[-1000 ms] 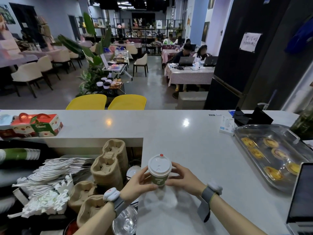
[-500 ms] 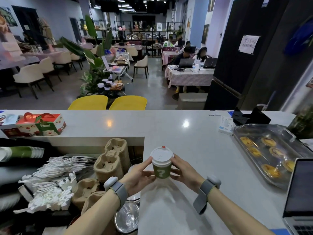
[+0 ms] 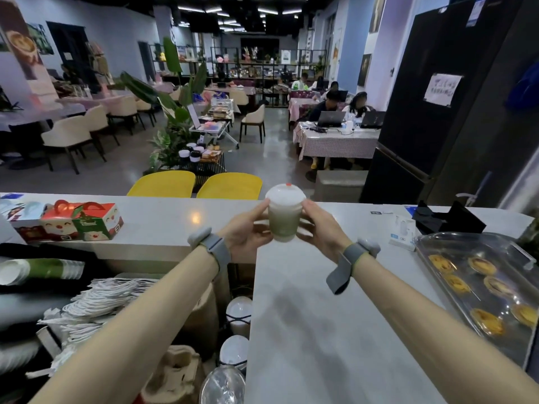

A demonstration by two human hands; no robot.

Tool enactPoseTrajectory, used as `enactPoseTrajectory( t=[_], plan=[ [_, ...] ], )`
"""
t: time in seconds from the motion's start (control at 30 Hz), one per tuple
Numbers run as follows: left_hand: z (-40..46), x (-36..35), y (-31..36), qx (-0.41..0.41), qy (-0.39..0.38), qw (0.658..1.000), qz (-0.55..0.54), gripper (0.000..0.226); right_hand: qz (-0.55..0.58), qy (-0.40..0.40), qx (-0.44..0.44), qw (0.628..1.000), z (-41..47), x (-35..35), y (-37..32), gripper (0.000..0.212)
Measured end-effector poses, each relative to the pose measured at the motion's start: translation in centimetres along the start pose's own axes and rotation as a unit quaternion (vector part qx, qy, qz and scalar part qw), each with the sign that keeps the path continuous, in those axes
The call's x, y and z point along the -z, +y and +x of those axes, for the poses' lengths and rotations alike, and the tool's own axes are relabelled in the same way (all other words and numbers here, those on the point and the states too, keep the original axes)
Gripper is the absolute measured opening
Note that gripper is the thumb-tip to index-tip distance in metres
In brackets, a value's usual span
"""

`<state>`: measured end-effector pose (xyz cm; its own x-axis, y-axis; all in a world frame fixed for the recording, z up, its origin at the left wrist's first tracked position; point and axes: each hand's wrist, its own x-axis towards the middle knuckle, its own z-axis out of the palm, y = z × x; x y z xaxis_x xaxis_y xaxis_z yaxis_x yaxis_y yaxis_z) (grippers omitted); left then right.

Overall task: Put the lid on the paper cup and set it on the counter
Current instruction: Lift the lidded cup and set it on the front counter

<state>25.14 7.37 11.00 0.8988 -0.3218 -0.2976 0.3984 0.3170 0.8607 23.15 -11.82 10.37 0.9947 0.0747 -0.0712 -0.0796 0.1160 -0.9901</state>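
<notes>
A green paper cup (image 3: 283, 222) with a white lid (image 3: 285, 194) on top is held upright above the far part of the white counter (image 3: 320, 316). My left hand (image 3: 246, 230) grips its left side and my right hand (image 3: 319, 230) its right side, both arms stretched forward. The cup is blurred; whether its base touches the counter cannot be told.
A clear-lidded tray of egg tarts (image 3: 478, 284) lies at the right. Christmas gift boxes (image 3: 67, 221) stand at the far left of the counter. Below left are paper bags (image 3: 96, 301), cardboard cup carriers (image 3: 172, 377) and stacked cups (image 3: 38, 271). A small white box (image 3: 404, 231) stands far right.
Both hands have carried the lidded cup up and forward, from near the counter's front edge toward its far side. The arms are now stretched out.
</notes>
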Motion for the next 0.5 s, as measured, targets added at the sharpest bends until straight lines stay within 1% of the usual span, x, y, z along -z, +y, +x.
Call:
enactPoseTrajectory(
  t=[0.13,0.23,0.33,0.43,0.5],
  plan=[
    [4.4,0.4,2.5,0.001,0.011,1.0,-0.006,0.063,-0.001,0.013,0.009,1.0,5.5,-0.2,-0.9,0.029],
    [8.3,1.2,2.8,0.004,0.01,1.0,-0.005,0.058,0.018,0.022,-0.013,1.0,9.2,0.0,0.3,0.028],
    [12.1,2.3,2.6,0.012,0.025,1.0,0.001,0.06,0.037,0.028,-0.041,0.998,12.6,0.4,1.9,0.023],
    [15.9,3.5,2.0,0.019,0.025,0.999,0.001,0.046,0.044,0.036,-0.059,0.997,15.8,0.9,3.7,0.025],
    [18.0,4.1,1.5,0.027,0.02,0.999,0.006,0.044,0.046,0.04,-0.071,0.996,17.7,1.4,5.0,0.031]
  ],
)
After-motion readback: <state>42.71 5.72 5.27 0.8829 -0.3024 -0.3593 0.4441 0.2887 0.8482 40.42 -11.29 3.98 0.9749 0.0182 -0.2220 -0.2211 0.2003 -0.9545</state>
